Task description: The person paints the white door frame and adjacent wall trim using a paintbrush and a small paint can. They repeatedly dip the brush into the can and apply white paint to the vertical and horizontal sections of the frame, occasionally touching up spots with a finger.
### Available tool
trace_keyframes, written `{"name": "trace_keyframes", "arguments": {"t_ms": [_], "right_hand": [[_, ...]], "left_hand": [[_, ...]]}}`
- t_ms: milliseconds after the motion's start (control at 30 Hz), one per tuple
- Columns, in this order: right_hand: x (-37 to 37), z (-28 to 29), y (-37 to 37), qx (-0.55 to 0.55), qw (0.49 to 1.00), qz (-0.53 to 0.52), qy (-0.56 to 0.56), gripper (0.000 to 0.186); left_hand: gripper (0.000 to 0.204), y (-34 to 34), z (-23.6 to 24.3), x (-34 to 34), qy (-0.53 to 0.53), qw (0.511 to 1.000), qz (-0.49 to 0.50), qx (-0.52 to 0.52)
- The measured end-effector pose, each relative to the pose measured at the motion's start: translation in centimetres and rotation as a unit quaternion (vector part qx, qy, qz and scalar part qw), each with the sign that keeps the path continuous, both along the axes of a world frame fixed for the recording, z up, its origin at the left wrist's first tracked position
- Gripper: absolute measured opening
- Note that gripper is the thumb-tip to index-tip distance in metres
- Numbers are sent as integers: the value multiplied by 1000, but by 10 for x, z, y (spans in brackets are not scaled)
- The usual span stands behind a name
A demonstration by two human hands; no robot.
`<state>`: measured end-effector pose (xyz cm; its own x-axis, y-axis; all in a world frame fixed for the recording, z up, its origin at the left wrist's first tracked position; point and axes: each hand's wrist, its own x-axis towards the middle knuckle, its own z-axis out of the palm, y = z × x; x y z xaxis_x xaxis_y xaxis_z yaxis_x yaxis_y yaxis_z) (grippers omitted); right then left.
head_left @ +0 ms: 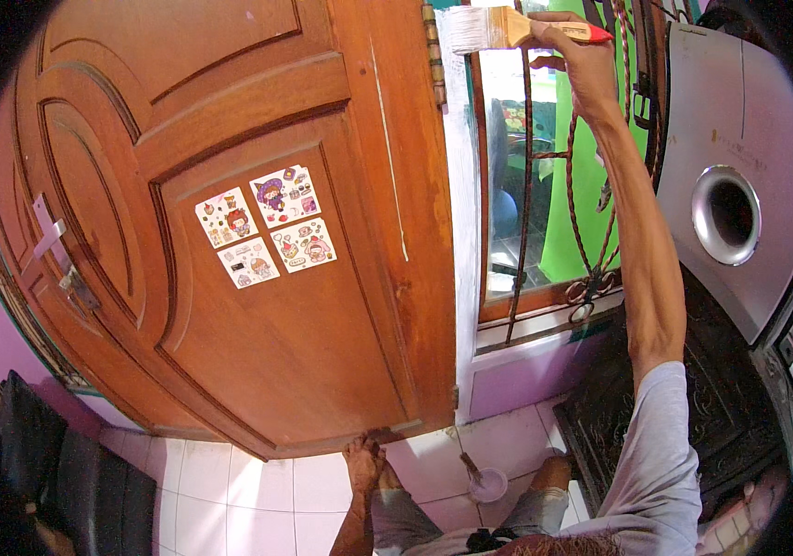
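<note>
My right hand is raised at the top, its fingers closed around the wooden handle of a paintbrush. The wide, white-coated bristles lie against the upper part of the white door frame post, beside a brass hinge. Low down, by my left knee, my left hand has its fingers curled in, with no tool visible in it. Between my legs a small white tub with pale contents stands on the floor, a stick-like handle leaning out of it.
A brown panelled wooden door with several cartoon sticker sheets fills the left. Right of the post is a window with twisted iron bars. A large silver-grey casing stands on dark carved furniture. A black seat sits lower left.
</note>
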<state>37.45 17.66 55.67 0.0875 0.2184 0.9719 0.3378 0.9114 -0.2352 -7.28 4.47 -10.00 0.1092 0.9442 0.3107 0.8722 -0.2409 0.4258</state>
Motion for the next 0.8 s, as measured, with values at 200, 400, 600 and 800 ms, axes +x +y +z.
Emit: {"name": "trace_keyframes", "arguments": {"t_ms": [200, 400, 600, 800], "right_hand": [[5, -11, -6, -24, 999, 43, 21, 32], [-4, -54, -12, -70, 996, 51, 8, 28], [-13, -88, -19, -72, 993, 69, 56, 26], [-10, -101, -16, -98, 990, 71, 71, 27]], "left_hand": [[40, 1, -1, 0, -7, 1000, -4, 8], [41, -1, 0, -1, 8, 1000, 0, 10], [43, -1, -4, -2, -5, 1000, -7, 19], [45, -1, -5, -5, -1, 1000, -4, 5]]}}
